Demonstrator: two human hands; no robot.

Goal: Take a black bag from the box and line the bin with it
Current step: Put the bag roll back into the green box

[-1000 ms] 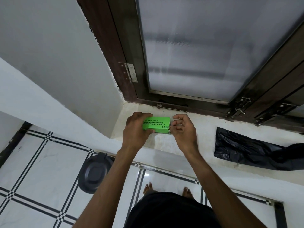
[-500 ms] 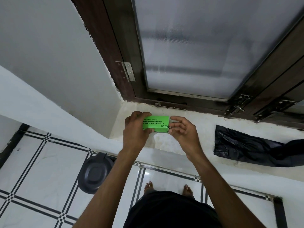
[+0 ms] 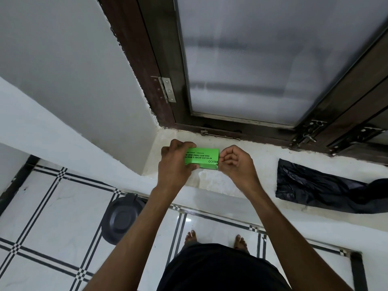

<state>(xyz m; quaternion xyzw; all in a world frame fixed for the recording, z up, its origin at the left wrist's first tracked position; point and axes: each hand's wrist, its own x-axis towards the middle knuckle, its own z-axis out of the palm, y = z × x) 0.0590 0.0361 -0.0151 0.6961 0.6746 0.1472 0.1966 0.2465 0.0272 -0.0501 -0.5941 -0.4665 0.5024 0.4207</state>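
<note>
Our left hand [image 3: 174, 166] grips the green box [image 3: 202, 159] over the ledge's [image 3: 262, 164] left end | right hand [image 3: 235, 162] pinches its right flap | black bag [image 3: 319, 185] lies along the ledge's right | bin [image 3: 122, 219] on floor.

A home interior, by a frosted-glass window [image 3: 252, 59] in a dark wooden frame [image 3: 134, 59] with a steel hinge [image 3: 168, 89]. Below it runs a white stone sill [image 3: 241, 185]; lower still, glossy white floor tiles [image 3: 52, 217] with black chequered lines, and bare feet [image 3: 241, 242].

White plastered wall [image 3: 69, 59] at left, dark wooden door frame [image 3: 134, 59] with frosted glass panel [image 3: 262, 59] far, pale stone ledge [image 3: 241, 185], white floor tiles [image 3: 63, 217] with black-checked lines near.
</note>
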